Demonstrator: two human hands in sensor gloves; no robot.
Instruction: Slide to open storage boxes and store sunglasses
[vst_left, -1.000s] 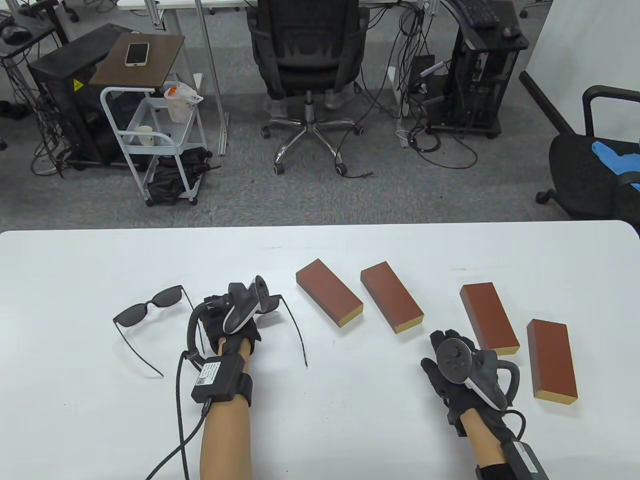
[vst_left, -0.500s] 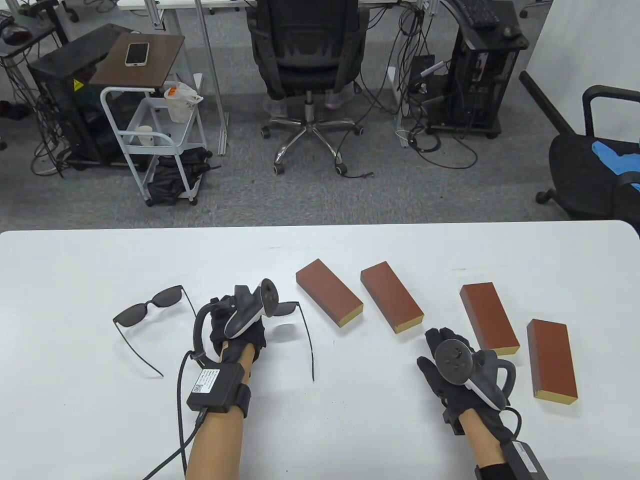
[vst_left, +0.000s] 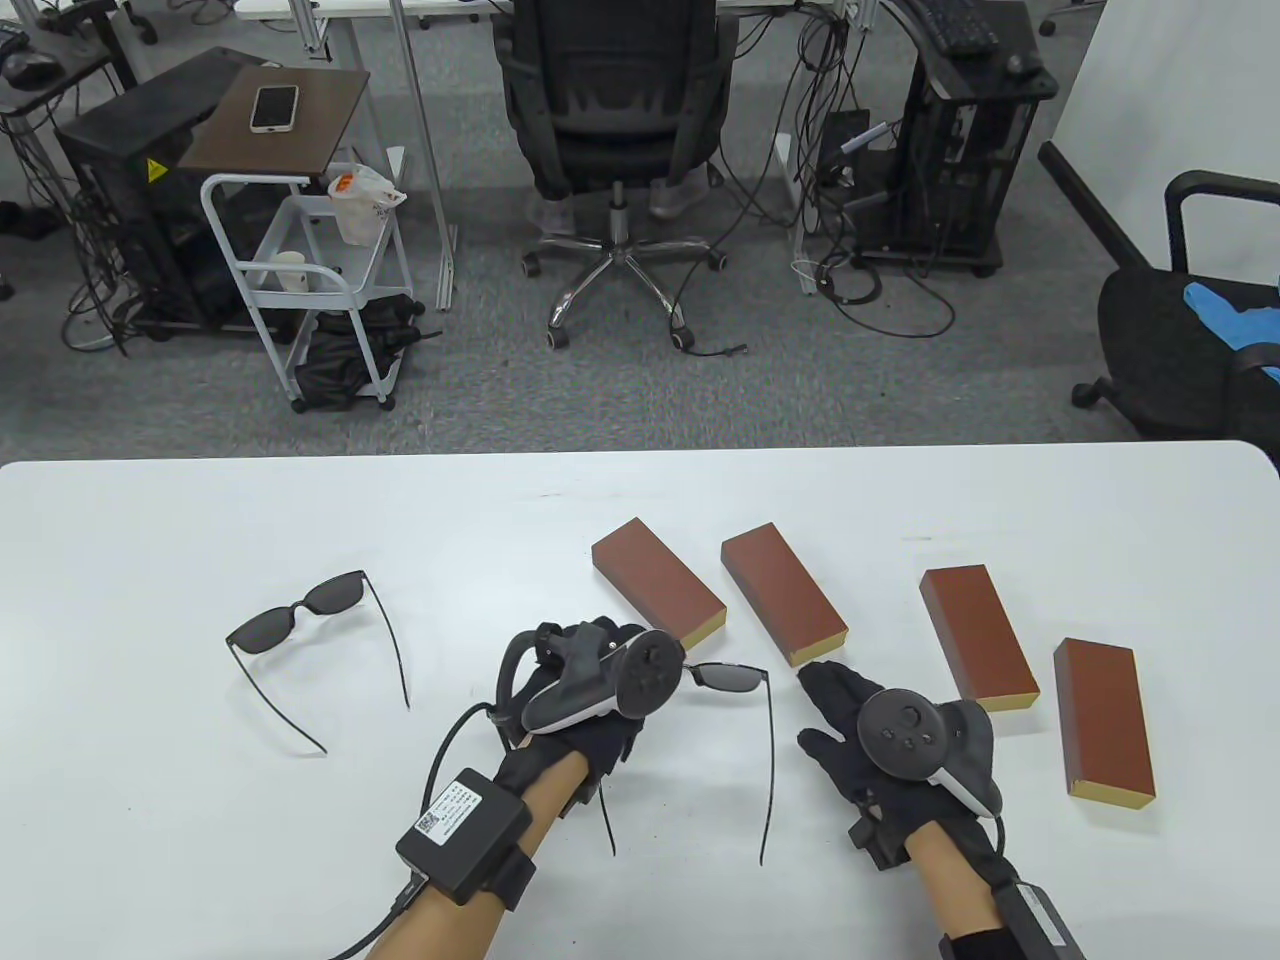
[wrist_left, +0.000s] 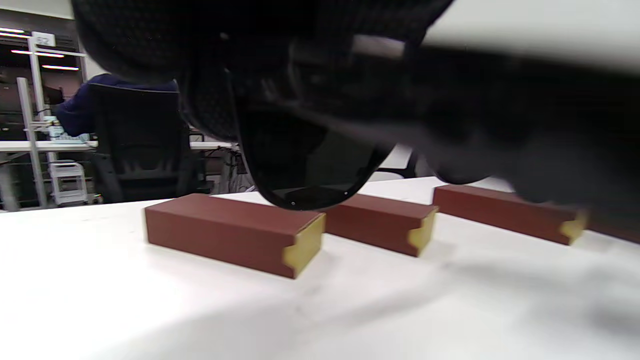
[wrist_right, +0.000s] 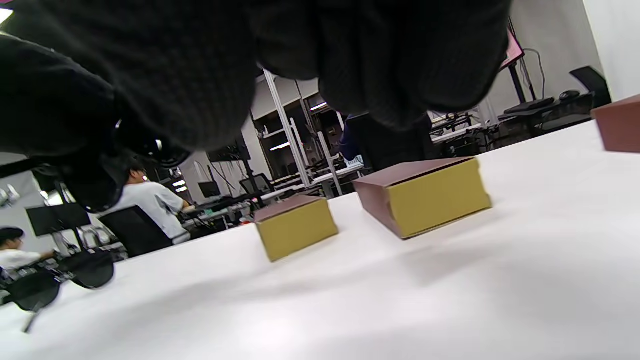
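My left hand (vst_left: 600, 738) holds a pair of dark sunglasses (vst_left: 726, 678) by the left part of the frame, just above the table, arms unfolded and pointing toward me. Its lens (wrist_left: 310, 170) hangs under my fingers in the left wrist view. My right hand (vst_left: 832, 702) lies beside the glasses' right hinge with fingers straight; I cannot tell whether it touches. Shut brown storage boxes with yellow ends lie beyond: one (vst_left: 657, 584), a second (vst_left: 783, 593), a third (vst_left: 978, 636), and another (vst_left: 1108, 718) at far right.
A second pair of sunglasses (vst_left: 300, 612) lies unfolded on the white table (vst_left: 150, 850) at the left, also seen low left as sunglasses (wrist_right: 60, 280) in the right wrist view. An office chair (vst_left: 610, 120) stands beyond the far edge.
My left hand has lifted the sunglasses and carried them right and toward me. My right hand has moved left, up to the glasses' right end.
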